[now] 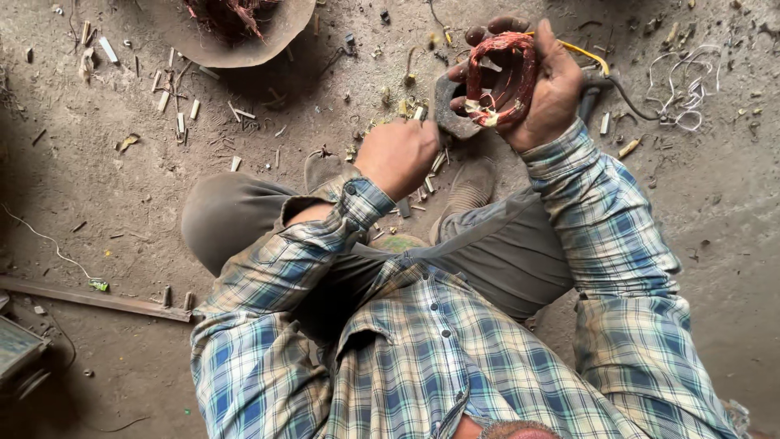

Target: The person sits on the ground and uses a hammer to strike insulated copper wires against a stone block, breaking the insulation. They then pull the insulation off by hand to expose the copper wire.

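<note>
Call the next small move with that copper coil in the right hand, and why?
Probably bring the left hand up to pick at the pale binding on the coil's lower end. The right hand already grips the reddish loop raised off the floor, the binding looks intact, and the left fist sits just below it.

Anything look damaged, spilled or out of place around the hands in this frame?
Yes. The floor is littered with short cut scraps and slivers, thickest near the left hand. The copper wire coil gripped in the right hand is bent out of shape, with frayed pale binding at its lower end. A tangle of white wire lies loose at far right.
</note>
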